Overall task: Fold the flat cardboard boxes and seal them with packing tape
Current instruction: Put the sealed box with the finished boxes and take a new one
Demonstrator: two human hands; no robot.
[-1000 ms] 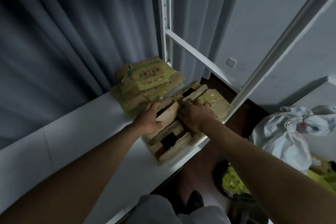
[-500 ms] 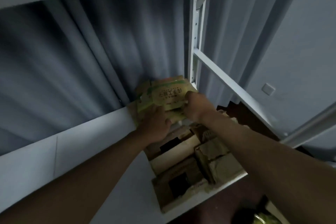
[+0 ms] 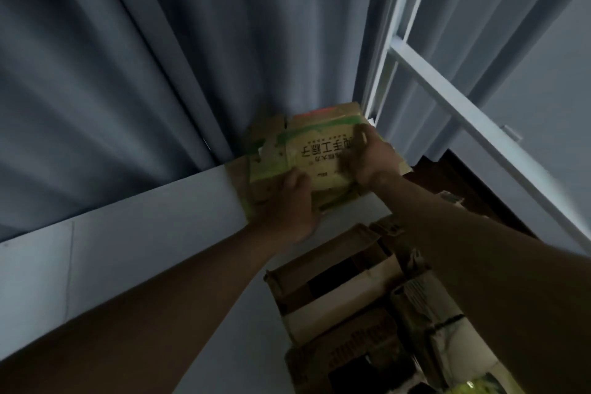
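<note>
I have both hands on the stack of flat cardboard boxes (image 3: 316, 153) at the shelf's (image 3: 144, 233) back corner: left hand (image 3: 287, 208) gripping its near edge, right hand (image 3: 367, 160) gripping the top one. I judge nothing folded or taped yet; no tape in view.

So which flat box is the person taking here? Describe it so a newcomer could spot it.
Find the white shelf before the grey curtain. At its far right end, beside the white upright post, lies a stack of flat boxes; both hands hold the top box. Unlike the plain brown boxes nearer the camera, it is green-and-yellow with large dark characters.
</note>
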